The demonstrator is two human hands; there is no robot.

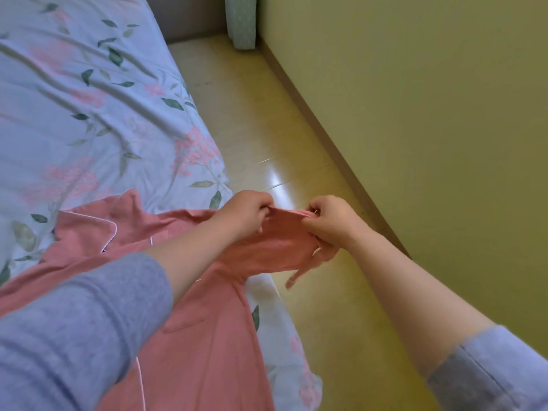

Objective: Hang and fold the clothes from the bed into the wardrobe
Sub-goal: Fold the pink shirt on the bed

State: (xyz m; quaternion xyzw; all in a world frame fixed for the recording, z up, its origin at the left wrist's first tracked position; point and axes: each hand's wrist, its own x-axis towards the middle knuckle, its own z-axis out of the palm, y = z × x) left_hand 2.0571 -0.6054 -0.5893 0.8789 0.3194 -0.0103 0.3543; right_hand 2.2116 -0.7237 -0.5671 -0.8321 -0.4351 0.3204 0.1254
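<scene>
A pink pyjama top (204, 330) with white piping lies on the bed (89, 114), its collar at the left. One sleeve stretches out past the bed's right edge. My left hand (246, 215) pinches the cuff end of that sleeve from the left. My right hand (329, 223) pinches the same cuff from the right, and a thin pink strip dangles below it. Both hands hover above the gap between bed and wall. No wardrobe is in view.
The bed carries a light blue floral cover. A strip of glossy pale floor (267, 137) runs along its right side. A yellow-green wall (430, 114) with a brown skirting board bounds the floor. A curtain end (241, 22) hangs in the far corner.
</scene>
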